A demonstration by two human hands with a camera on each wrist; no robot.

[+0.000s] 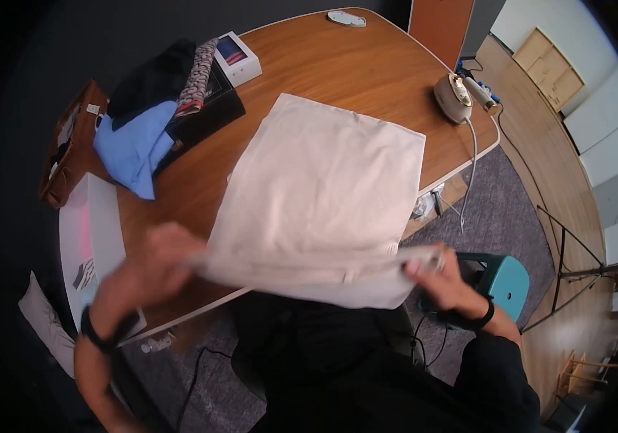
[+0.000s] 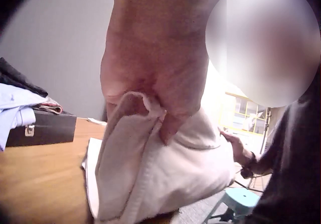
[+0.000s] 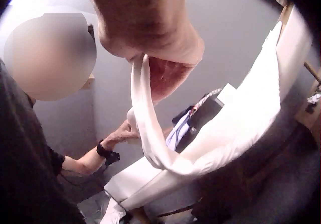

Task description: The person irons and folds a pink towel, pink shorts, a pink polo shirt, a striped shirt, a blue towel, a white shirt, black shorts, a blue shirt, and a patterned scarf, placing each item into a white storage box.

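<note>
A pale cream cloth [image 1: 323, 173] with stitched hems lies over the front part of the wooden table, and its near edge is lifted off the tabletop. My left hand [image 1: 163, 261], blurred in the head view, grips the left end of that edge. In the left wrist view the cloth [image 2: 165, 184] hangs in folds beneath the curled fingers. At the other end, my right hand [image 1: 440, 281] pinches the raised edge with the thumb on top. The edge of the cloth [image 3: 150, 118] sags between both hands in the right wrist view.
On the wooden table [image 1: 302, 50] stand a garment steamer [image 1: 453, 97], a black box [image 1: 211, 108] under folded clothes, a white box [image 1: 239, 61] and a blue shirt [image 1: 136, 144]. A brown bag [image 1: 71, 151] and white tray [image 1: 92, 216] line the left. A teal stool [image 1: 507, 289] stands right.
</note>
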